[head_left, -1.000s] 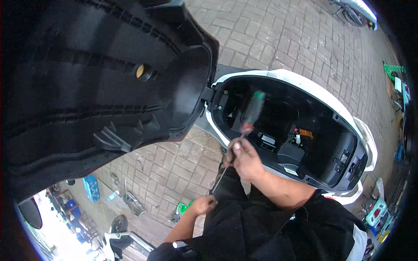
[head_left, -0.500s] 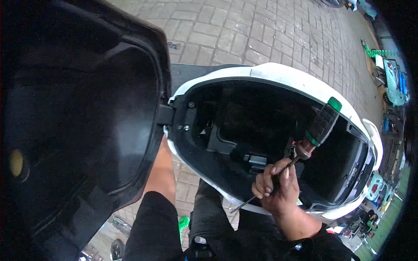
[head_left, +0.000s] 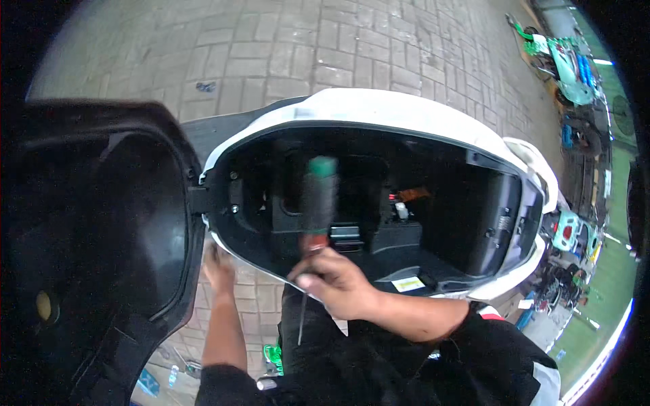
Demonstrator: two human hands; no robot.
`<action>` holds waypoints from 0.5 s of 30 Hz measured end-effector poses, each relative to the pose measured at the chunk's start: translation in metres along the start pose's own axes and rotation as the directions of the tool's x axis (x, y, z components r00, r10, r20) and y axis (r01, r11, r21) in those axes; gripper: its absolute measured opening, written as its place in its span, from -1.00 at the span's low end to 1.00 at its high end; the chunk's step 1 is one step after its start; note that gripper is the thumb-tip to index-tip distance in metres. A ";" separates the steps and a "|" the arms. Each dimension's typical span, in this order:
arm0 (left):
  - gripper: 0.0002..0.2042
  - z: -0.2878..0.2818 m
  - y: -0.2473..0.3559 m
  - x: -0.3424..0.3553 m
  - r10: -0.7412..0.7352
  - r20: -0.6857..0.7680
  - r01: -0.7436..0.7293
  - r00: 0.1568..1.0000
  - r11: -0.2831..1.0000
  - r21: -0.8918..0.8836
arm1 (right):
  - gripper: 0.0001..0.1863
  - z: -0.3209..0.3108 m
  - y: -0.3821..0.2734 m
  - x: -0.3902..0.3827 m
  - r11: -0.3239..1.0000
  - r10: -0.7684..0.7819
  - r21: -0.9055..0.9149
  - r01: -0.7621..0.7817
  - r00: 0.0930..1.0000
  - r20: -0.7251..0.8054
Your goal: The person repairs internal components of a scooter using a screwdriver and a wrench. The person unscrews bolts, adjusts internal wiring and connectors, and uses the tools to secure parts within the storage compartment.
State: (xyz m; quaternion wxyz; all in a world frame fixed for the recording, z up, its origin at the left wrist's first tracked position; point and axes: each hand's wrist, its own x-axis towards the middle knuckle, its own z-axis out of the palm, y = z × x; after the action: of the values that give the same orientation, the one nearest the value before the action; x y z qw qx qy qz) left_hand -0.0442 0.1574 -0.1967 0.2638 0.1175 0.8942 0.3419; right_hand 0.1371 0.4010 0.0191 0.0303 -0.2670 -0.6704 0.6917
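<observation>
My right hand [head_left: 336, 283] is closed round the shaft end of a screwdriver [head_left: 319, 196]. Its dark handle with green and red parts points up, smeared by motion, and the thin blade slants down below my fist. Beneath it lies the dark storage compartment [head_left: 447, 203] of a white scooter [head_left: 379, 105]. The scooter's seat [head_left: 108, 216] is tipped up at the left, joined by a hinge [head_left: 198, 200]. My left hand [head_left: 218, 267] is just below that hinge, beside the white body edge; its fingers are blurred and partly hidden.
In the compartment are a silver-black latch-like part [head_left: 347, 237], an orange item [head_left: 414, 195] and a white-yellow label [head_left: 408, 283]. Brick paving [head_left: 271, 47] surrounds the scooter. Further scooters [head_left: 572, 71] and parts stand along the right side. A green coiled hose [head_left: 273, 357] lies by my legs.
My right hand has moved left with the screwdriver, whose handle now stands more upright. My left hand has come into view below the hinge. The whole view has shifted, showing less of the seat.
</observation>
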 end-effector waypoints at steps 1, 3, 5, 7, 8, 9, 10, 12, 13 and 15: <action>-0.56 -0.017 0.031 -0.033 -0.172 0.253 0.241 0.952 0.932 -0.271 | -0.84 0.004 0.002 0.000 0.997 0.050 0.056 -0.051 0.999 0.022; -0.22 -0.041 0.050 -0.100 -0.013 0.576 0.389 0.817 0.750 -0.534 | -0.83 0.018 0.001 0.002 0.977 0.114 0.174 -0.123 0.992 0.058; -0.28 -0.065 0.095 -0.156 0.199 0.668 0.252 0.717 0.819 -0.515 | -0.85 0.032 -0.003 -0.003 0.916 0.183 0.328 -0.232 0.968 0.173; -0.47 -0.066 0.107 -0.190 0.191 0.506 0.074 0.841 0.886 -0.458 | -0.79 0.046 -0.011 -0.011 0.938 0.169 0.241 -0.247 0.937 0.306; -0.52 -0.072 0.102 -0.199 0.150 0.500 0.057 0.853 0.925 -0.375 | -0.76 0.054 -0.011 -0.017 0.944 0.143 0.237 -0.231 0.930 0.339; -0.56 -0.078 0.099 -0.207 0.110 0.496 0.042 0.862 0.957 -0.286 | -0.71 0.058 -0.011 -0.017 0.969 0.156 0.115 -0.219 0.903 0.400; -0.68 -0.086 0.107 -0.212 -0.001 0.512 0.096 0.859 0.983 -0.159 | -0.71 0.059 -0.010 -0.020 0.970 0.151 0.114 -0.215 0.900 0.409; -0.78 -0.096 0.101 -0.225 -0.116 0.510 0.152 0.852 0.988 -0.030 | -0.69 0.055 -0.011 -0.026 0.991 0.118 -0.122 -0.063 0.846 0.519; -0.79 -0.105 0.081 -0.238 -0.109 0.499 0.089 0.860 0.994 0.065 | -0.67 0.044 -0.012 -0.030 0.971 0.122 -0.239 0.025 0.805 0.581; -0.77 -0.121 0.033 -0.262 -0.094 0.498 0.013 0.862 0.986 0.164 | -0.65 0.009 -0.020 -0.029 0.886 0.269 -0.460 0.060 0.742 0.615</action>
State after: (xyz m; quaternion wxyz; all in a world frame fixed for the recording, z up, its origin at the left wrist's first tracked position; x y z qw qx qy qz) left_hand 0.1081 0.0127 0.0036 0.4877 0.1979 0.8209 0.2214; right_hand 0.1517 0.3836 0.0471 -0.3122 -0.0416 -0.7615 0.5665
